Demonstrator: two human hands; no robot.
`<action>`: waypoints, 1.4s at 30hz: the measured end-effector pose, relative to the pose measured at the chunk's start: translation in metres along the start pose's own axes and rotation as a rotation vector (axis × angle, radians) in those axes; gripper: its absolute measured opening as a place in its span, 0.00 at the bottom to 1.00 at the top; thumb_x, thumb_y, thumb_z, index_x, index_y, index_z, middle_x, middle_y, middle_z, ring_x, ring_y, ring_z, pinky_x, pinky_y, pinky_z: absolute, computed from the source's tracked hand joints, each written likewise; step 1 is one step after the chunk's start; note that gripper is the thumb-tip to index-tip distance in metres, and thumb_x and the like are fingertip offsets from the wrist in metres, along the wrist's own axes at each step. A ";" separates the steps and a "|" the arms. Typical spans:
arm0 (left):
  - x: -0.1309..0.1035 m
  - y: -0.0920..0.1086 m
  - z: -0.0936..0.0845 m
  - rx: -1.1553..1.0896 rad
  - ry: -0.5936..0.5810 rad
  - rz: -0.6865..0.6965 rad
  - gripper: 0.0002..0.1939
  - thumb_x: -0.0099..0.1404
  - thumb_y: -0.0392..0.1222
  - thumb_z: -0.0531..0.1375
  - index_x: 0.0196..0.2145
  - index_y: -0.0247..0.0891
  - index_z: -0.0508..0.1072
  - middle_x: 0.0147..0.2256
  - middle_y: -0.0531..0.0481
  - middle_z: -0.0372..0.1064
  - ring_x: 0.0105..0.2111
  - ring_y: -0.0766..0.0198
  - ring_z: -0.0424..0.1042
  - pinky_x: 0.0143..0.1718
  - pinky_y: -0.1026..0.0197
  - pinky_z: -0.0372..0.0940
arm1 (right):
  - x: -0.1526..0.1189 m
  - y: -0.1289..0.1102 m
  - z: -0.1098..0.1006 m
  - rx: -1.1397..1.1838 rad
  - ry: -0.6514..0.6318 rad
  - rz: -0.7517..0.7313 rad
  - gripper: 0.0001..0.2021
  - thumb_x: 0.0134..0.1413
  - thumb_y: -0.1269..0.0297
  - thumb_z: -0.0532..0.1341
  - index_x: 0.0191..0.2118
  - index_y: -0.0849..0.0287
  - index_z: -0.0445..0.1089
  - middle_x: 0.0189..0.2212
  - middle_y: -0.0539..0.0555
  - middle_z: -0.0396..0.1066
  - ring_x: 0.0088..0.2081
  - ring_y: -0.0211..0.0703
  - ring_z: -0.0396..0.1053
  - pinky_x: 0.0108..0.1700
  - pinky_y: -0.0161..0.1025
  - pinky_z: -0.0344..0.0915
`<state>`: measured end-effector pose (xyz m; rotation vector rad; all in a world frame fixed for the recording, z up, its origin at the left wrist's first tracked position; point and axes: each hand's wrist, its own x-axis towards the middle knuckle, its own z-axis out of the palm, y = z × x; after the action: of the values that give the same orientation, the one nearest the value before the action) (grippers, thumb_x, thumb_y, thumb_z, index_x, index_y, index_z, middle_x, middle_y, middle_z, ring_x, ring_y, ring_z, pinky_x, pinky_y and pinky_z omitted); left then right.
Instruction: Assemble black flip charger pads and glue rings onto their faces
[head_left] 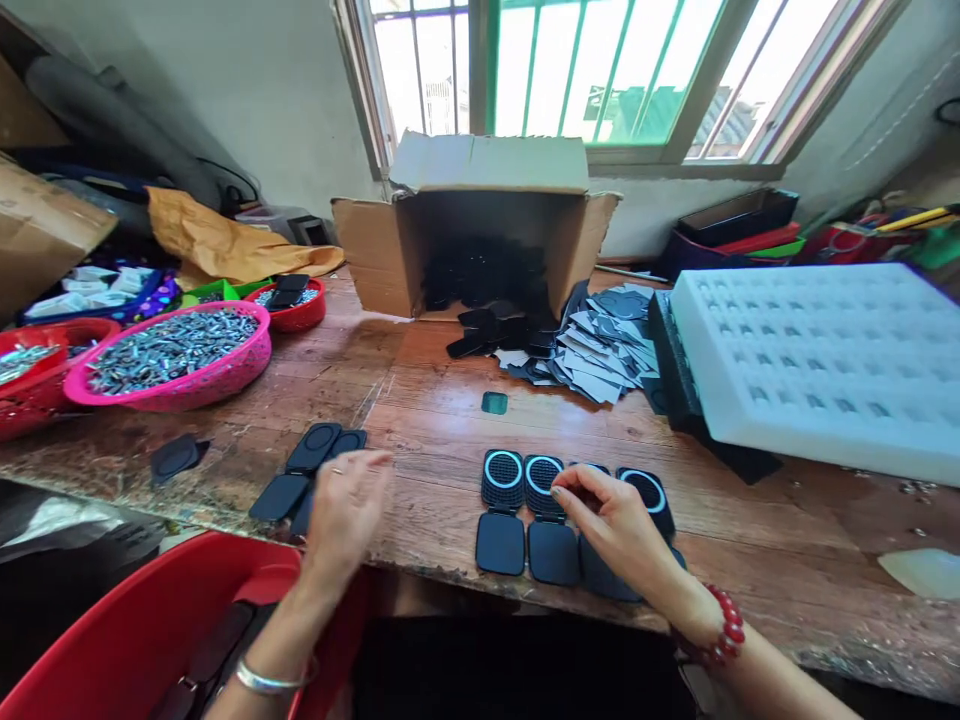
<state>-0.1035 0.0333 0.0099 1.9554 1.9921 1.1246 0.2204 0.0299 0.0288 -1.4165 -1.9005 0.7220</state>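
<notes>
Several black hinged units with white rings [503, 478] lie unfolded in a row near the table's front edge. My right hand [611, 515] is over this row, thumb and index finger close together at the second ring; anything between the fingertips is too small to tell. My left hand [349, 505] hovers beside black folding pieces [313, 446] on the left, its fingers bent toward the right and partly hidden, so its hold is unclear. A small dark green square [494, 403] lies flat on the table beyond the row.
An open cardboard box [375, 255] of black pieces stands at the back, beside a pile of grey sheets [607, 345]. White foam [825, 360] is right. A pink basket [172, 395] of metal parts sits left, above a red tub [127, 620].
</notes>
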 end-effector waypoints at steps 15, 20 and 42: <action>-0.023 0.047 0.080 -0.232 -0.148 0.042 0.13 0.65 0.47 0.57 0.40 0.41 0.79 0.44 0.43 0.74 0.47 0.51 0.72 0.52 0.46 0.66 | 0.116 0.082 -0.065 -0.805 0.000 0.255 0.08 0.61 0.72 0.59 0.37 0.67 0.75 0.40 0.65 0.76 0.46 0.50 0.72 0.48 0.44 0.65; -0.024 0.049 0.080 -0.209 -0.152 0.052 0.13 0.66 0.45 0.57 0.40 0.40 0.79 0.43 0.43 0.73 0.47 0.51 0.72 0.53 0.47 0.66 | 0.113 0.090 -0.066 -0.812 -0.033 0.225 0.08 0.64 0.69 0.58 0.38 0.65 0.74 0.40 0.58 0.76 0.45 0.46 0.72 0.49 0.46 0.66; -0.012 0.092 0.038 -0.922 -0.362 -0.422 0.22 0.53 0.50 0.69 0.43 0.36 0.77 0.41 0.45 0.76 0.42 0.59 0.74 0.46 0.58 0.67 | 0.031 -0.004 -0.012 0.539 0.053 0.183 0.20 0.47 0.48 0.66 0.38 0.62 0.76 0.23 0.51 0.72 0.24 0.40 0.68 0.27 0.37 0.66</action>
<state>-0.0057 0.0274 0.0309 1.0962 1.2472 1.1582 0.2211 0.0588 0.0448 -1.2478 -1.3973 1.1678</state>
